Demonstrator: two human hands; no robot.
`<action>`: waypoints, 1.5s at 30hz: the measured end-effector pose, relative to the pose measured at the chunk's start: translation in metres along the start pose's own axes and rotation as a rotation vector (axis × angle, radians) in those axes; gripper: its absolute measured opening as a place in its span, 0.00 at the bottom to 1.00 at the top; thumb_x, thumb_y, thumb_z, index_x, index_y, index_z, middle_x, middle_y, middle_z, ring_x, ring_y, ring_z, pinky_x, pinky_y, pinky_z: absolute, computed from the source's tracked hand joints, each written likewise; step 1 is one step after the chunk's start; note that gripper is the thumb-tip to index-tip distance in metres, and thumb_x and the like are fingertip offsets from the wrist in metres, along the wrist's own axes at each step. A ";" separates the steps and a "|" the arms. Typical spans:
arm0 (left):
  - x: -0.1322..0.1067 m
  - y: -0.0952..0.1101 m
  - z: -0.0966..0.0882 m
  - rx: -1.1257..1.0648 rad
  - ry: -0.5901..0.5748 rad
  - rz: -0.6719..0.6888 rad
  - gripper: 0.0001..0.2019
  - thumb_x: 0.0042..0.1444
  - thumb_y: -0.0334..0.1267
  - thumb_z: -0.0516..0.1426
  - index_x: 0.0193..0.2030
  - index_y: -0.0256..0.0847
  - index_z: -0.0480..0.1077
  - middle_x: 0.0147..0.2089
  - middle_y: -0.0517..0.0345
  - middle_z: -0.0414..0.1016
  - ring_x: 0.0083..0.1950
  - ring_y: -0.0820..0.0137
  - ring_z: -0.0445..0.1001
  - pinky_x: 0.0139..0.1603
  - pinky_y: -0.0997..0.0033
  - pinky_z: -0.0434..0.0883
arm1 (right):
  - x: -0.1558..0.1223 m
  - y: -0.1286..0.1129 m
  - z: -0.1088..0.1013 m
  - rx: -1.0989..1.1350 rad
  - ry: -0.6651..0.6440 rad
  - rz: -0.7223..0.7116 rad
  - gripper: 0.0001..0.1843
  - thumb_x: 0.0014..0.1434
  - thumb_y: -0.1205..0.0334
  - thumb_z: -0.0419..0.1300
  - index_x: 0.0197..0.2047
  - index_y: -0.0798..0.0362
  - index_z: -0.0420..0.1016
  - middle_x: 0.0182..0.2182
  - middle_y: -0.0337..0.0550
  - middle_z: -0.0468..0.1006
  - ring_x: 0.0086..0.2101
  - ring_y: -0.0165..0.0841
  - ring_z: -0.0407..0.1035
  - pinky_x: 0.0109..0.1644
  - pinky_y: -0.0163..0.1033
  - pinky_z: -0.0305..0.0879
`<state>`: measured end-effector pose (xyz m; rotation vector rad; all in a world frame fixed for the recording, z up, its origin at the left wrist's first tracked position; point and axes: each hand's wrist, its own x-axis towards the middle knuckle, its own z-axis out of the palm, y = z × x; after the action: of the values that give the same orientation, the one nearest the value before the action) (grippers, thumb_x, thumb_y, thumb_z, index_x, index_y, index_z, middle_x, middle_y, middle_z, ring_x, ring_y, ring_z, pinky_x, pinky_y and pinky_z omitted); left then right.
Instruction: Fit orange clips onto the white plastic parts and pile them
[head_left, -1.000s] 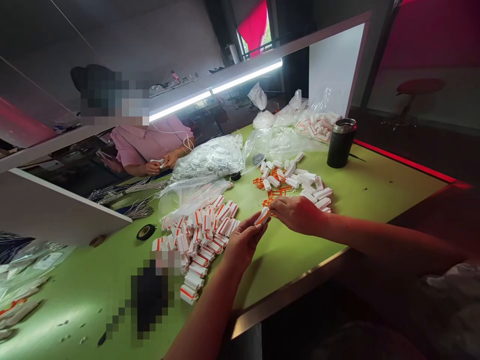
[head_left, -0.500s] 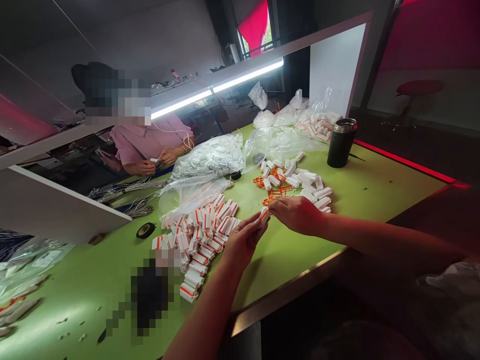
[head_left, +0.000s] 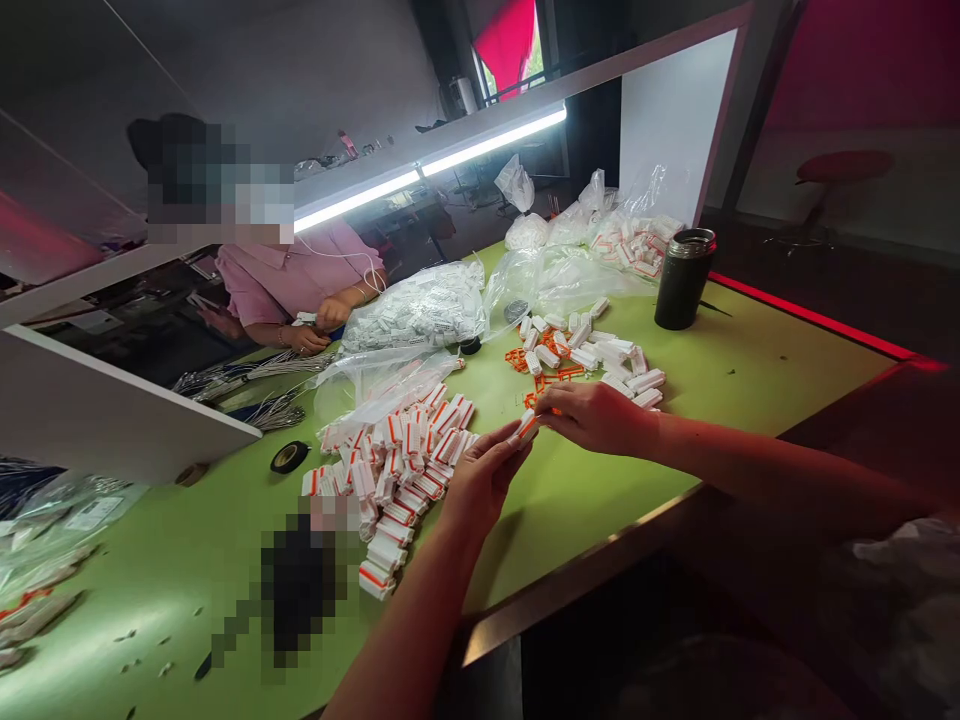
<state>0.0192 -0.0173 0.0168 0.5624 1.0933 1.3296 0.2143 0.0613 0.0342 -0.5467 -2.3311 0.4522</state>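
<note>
Fingers of the left hand point(head_left: 480, 475) are grasping a small, oblong white plastic block with an orange strip point(head_left: 527, 426), which they are holding tilted above the light-green tabletop point(head_left: 570, 500). The block is showing a pale, straight-sided body, with the bright orange strip running lengthwise along it; skin is covering its lower end, and its finer details are blurring at this size. The right hand's point(head_left: 589, 415) fingers are curling at the block's upper end; I cannot tell whether they are grasping it or only touching it.

Many similar white plastic blocks, a number of them bearing orange strips point(head_left: 397, 450), are lying heaped just left of the left hand. Beyond the right hand, plain white plastic blocks point(head_left: 619, 352) are lying beside thin orange plastic pieces point(head_left: 559, 377). A black cylindrical tumbler point(head_left: 684, 280) is standing upright farther right, near those plain blocks.
</note>
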 end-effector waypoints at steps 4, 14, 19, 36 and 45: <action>0.000 -0.001 -0.001 0.054 0.004 0.011 0.16 0.39 0.34 0.71 0.38 0.36 0.81 0.39 0.50 0.84 0.47 0.60 0.81 0.62 0.57 0.70 | 0.001 -0.001 -0.004 0.002 -0.077 -0.005 0.10 0.68 0.62 0.53 0.42 0.55 0.75 0.39 0.48 0.80 0.39 0.35 0.74 0.43 0.38 0.68; -0.004 -0.001 0.000 0.152 -0.029 0.066 0.17 0.39 0.37 0.72 0.38 0.35 0.82 0.42 0.47 0.83 0.45 0.59 0.81 0.59 0.55 0.72 | 0.001 -0.003 -0.006 -0.052 -0.122 0.051 0.09 0.67 0.64 0.53 0.42 0.55 0.74 0.37 0.46 0.80 0.37 0.34 0.74 0.42 0.37 0.65; -0.007 -0.004 0.002 0.278 -0.028 0.139 0.16 0.40 0.40 0.72 0.36 0.34 0.82 0.41 0.45 0.83 0.43 0.57 0.81 0.54 0.57 0.75 | 0.000 -0.003 -0.002 -0.141 -0.204 0.001 0.07 0.66 0.66 0.54 0.43 0.55 0.73 0.37 0.46 0.78 0.35 0.33 0.72 0.38 0.35 0.63; -0.011 0.017 -0.016 0.483 -0.330 -0.168 0.19 0.47 0.42 0.69 0.45 0.37 0.81 0.44 0.44 0.83 0.44 0.57 0.82 0.48 0.60 0.77 | 0.005 0.000 -0.005 0.448 -0.377 0.229 0.09 0.54 0.71 0.61 0.40 0.55 0.72 0.26 0.35 0.78 0.27 0.27 0.72 0.31 0.30 0.64; -0.007 0.013 -0.008 0.288 -0.243 -0.088 0.22 0.40 0.40 0.72 0.44 0.37 0.79 0.39 0.48 0.83 0.39 0.60 0.82 0.50 0.57 0.76 | 0.009 0.005 -0.003 0.945 -0.352 0.462 0.08 0.59 0.61 0.61 0.38 0.57 0.70 0.28 0.39 0.78 0.26 0.26 0.73 0.35 0.34 0.72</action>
<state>0.0070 -0.0231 0.0271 0.8552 1.1003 1.0036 0.2118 0.0709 0.0393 -0.5369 -1.9479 1.8505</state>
